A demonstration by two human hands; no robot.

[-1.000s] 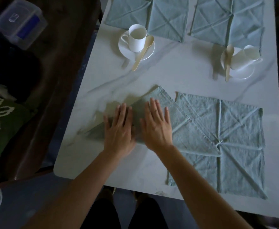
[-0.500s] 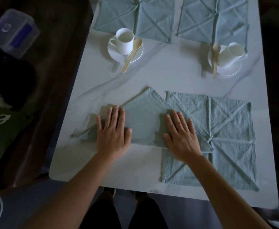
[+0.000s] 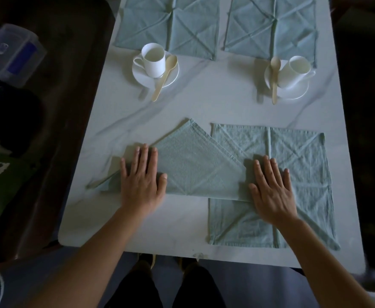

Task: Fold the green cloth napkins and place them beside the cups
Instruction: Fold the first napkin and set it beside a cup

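Pressing down w/ both palms, fingers straight, slightly spread, nothing pinched: L hand [image 3: 141,181] on left part of folded triangular napkin [image 3: 195,165], R hand [image 3: 272,190] on its right end, where overlapping an unfolded napkin [image 3: 299,156] nr front edge of table [image 3: 204,105]. Further back: upright cup [image 3: 153,60] on saucer [image 3: 141,75] w/ wooden spoon [image 3: 165,76]; to the right, 2nd cup [image 3: 295,71], seemingly tipped over, 2nd spoon [image 3: 275,78] beside. Behind those, far-left napkin [image 3: 168,25] & far-right napkin [image 3: 271,25], spread flat, creased.

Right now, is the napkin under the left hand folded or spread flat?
Folded: the napkin forms a triangle overlapping the spread napkin beside it.
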